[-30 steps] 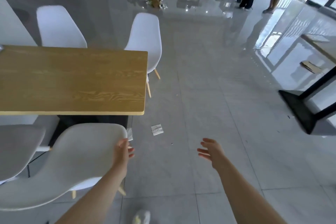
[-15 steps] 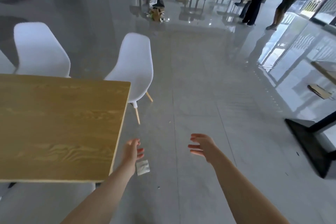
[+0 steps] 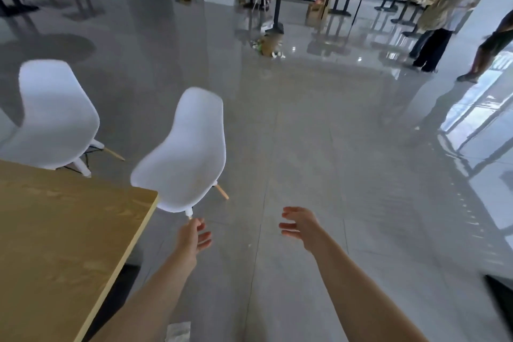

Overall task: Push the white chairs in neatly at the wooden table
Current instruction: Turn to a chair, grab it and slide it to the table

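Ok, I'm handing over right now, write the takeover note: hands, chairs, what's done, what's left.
Left hand: open, empty, held just short of the near white chair.
Right hand: open, empty, over bare floor.
Near white chair stands off the wooden table at its far corner, turned at an angle.
Far white chair stands clear of the table's far edge, legs showing.
Done: neither of these two is pushed in.
Left: push both in square.

A single head-worn wide-angle camera looks forward and down from standing height, past the corner of the wooden table [image 3: 63, 233] at lower left. Both forearms reach into view from the bottom edge, close to the lens, while the grey tiled floor [image 3: 333, 161] stretches far ahead.
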